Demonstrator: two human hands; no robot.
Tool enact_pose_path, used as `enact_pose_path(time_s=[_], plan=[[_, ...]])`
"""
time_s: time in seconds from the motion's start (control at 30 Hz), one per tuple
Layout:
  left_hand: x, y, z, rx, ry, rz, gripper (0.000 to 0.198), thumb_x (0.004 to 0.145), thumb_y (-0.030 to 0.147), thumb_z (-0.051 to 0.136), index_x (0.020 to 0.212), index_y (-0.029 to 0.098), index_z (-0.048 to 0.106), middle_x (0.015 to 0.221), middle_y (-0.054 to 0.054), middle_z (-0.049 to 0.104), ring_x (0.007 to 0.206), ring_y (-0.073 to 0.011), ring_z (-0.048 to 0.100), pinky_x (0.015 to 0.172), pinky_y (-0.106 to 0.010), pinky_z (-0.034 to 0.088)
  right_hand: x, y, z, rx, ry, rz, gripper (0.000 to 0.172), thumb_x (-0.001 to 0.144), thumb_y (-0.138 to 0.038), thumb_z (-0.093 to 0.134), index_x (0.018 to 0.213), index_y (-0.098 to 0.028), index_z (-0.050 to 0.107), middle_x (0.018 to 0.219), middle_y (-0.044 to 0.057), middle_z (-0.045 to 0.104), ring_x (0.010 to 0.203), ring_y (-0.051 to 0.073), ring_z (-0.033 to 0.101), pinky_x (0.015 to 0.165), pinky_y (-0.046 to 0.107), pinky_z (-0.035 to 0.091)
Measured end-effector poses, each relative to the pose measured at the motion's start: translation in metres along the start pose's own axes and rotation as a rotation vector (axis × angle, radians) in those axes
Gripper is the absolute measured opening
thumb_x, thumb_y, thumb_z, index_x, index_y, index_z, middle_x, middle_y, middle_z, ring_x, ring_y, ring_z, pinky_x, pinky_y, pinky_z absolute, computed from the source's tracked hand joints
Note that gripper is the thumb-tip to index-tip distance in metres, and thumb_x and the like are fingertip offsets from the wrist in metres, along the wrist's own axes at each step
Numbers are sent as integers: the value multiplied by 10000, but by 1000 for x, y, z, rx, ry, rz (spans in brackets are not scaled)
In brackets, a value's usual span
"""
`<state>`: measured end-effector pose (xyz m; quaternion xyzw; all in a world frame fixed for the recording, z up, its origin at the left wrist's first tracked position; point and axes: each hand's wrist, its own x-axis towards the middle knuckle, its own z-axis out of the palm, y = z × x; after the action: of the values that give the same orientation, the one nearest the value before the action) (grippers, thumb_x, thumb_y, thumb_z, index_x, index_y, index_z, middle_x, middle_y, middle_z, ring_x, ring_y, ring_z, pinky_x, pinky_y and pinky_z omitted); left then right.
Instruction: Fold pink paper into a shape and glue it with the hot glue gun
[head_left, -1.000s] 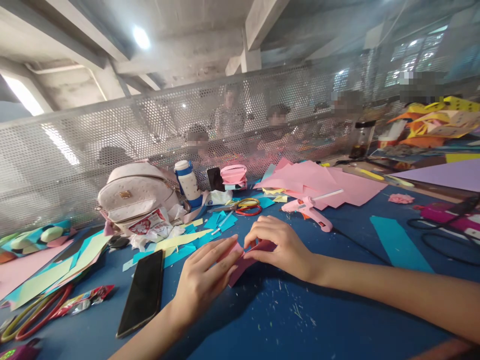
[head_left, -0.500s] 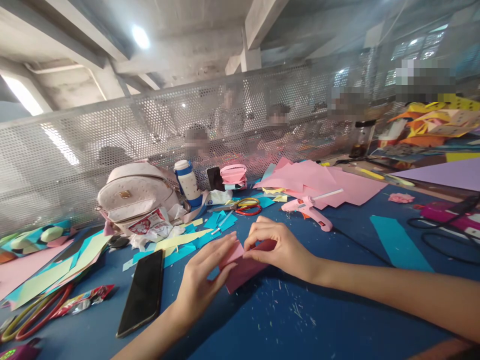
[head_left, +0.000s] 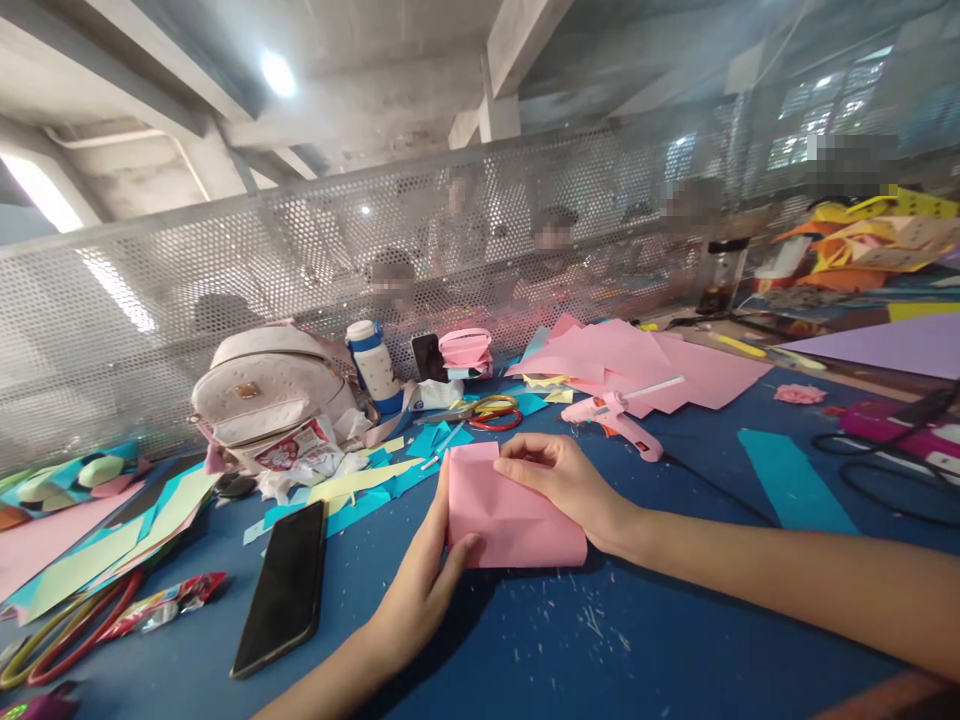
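Note:
A sheet of pink paper (head_left: 517, 515), bent over on itself at its right end, is held just above the blue table between my two hands. My left hand (head_left: 431, 555) grips its left edge, thumb on the front face and fingers behind. At the upper edge, my right hand (head_left: 551, 480) pinches the paper with its fingers curled, some of the fingertips hidden. Beyond the hands lie scissors (head_left: 487, 410) with red and yellow handles. A pink glue gun (head_left: 615, 420) with a glue stick in its back rests to the right.
A black phone (head_left: 281, 590) lies left of my hands. Farther back are a pale backpack (head_left: 274, 385), a bottle (head_left: 373, 365), blue paper scraps (head_left: 390, 487) and stacked pink sheets (head_left: 637, 360). A blue strip (head_left: 795, 480) and the glue gun's cord lie right. People sit behind the perforated screen (head_left: 300, 240).
The pink paper has turned so its broad face shows toward me. My left hand has shifted to its left edge, and my right hand has moved slightly to the right along the top.

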<state>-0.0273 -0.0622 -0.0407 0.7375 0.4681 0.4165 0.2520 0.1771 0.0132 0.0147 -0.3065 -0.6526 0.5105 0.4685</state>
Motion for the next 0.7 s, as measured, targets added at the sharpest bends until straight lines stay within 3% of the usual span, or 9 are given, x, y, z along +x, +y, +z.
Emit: enact_pose_path(time_s=[0.2,0.47,0.6,0.7], plan=[[2,-1,-2,-11,40,16,566,977,303,455,1508,270,263,1556,-59,315,1442,-247,234,1169,-453,245,1,-4,-3,-93,14,-98,216,785,-384,684,742,-175,656,768,10,648,778,162,587,789,306,454],[5,2,-10,78,54,109,498,973,278,463,1462,289,371,1509,-60,412,1407,-259,345,1143,-450,321,0,-6,-8,-229,17,-224,180,809,-344,673,727,-185,653,767,11,657,752,157,584,775,308,471],[4,4,-12,57,75,109,589,955,302,506,1494,335,271,1550,-73,336,1352,-272,435,1071,-428,425,-1,-5,-7,-233,-11,-216,163,806,-329,682,733,-185,657,757,5,660,753,158,593,770,305,476],[4,9,-13,16,84,142,614,941,312,534,1492,333,262,1552,-85,326,1374,-276,400,1094,-435,396,-5,-7,-4,-214,-98,-185,167,799,-335,698,736,-183,664,761,3,664,763,153,597,764,295,476]])
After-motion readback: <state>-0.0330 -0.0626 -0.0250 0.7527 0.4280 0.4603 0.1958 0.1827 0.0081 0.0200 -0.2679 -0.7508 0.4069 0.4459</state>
